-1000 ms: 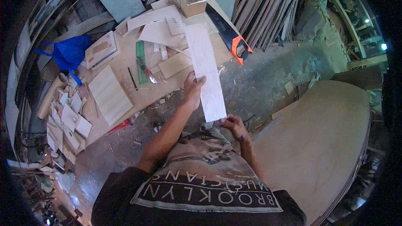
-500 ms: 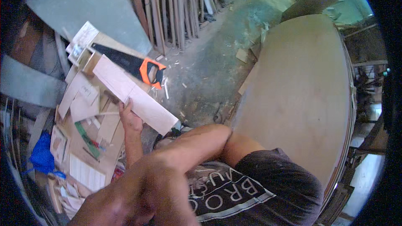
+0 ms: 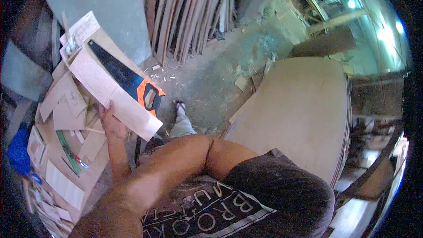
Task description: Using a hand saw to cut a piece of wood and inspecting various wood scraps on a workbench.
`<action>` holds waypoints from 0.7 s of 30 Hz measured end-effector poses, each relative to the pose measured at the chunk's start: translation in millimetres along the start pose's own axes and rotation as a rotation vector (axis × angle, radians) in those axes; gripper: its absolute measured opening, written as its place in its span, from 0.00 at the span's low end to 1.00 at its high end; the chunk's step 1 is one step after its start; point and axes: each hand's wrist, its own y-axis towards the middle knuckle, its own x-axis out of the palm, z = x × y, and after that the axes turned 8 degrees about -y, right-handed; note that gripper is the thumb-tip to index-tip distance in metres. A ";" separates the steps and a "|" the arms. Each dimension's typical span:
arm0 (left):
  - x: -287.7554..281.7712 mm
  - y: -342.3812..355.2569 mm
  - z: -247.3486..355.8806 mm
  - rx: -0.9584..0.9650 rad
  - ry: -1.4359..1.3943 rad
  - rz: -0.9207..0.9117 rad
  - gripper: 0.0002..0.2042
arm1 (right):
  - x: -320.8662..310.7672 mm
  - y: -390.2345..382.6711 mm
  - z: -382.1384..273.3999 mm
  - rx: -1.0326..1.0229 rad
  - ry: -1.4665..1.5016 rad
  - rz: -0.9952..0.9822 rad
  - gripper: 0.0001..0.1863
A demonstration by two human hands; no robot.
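Observation:
A pale, flat wooden board [image 3: 132,112] lies slanting across the left side, with a thin line marked across its middle. My left hand [image 3: 113,121] grips the board's near edge, its fingers partly hidden beneath. Just beyond the board rests a handsaw [image 3: 115,70] with a dark blade and an orange and black handle; no hand touches it. My right arm [image 3: 176,152] is bent sharply at the elbow, and its forearm crosses my dark printed shirt [image 3: 246,202] toward the lower left. The right hand itself is out of the picture.
Wood offcuts [image 3: 66,101], a green strip [image 3: 68,152] and a blue plastic-looking item [image 3: 20,150] lie at the left. Large curved sheets [image 3: 291,110] are stacked at the right. Thin boards [image 3: 189,17] lean at the back, with scraps on the floor. My sandalled foot [image 3: 179,105] shows below.
The view has shifted, so the board, saw and left hand appear farther left. My right forearm has swung further to the lower left. The left hand keeps its hold on the board.

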 end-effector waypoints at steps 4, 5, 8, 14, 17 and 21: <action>-52.1 11.8 -8.2 0.063 -0.208 0.111 0.19 | -108.3 -85.1 -131.3 0.084 0.129 -0.246 0.28; -57.6 12.5 -14.6 0.151 -0.150 0.194 0.19 | -108.8 -77.1 -125.1 0.096 0.179 -0.325 0.28; -37.4 14.2 -35.3 0.256 0.005 0.278 0.17 | -249.6 -144.1 -98.2 0.049 -0.175 0.323 0.16; -26.8 14.5 -59.7 0.424 -0.131 0.286 0.11 | -372.3 -251.0 5.2 0.234 -1.795 0.111 0.22; -6.8 -3.0 -57.8 0.473 -0.141 0.337 0.14 | -364.3 -244.9 29.0 0.298 -1.890 0.189 0.25; 12.6 -15.8 -66.8 0.570 -0.192 0.380 0.19 | -389.6 -241.1 61.7 0.495 -1.514 0.824 0.27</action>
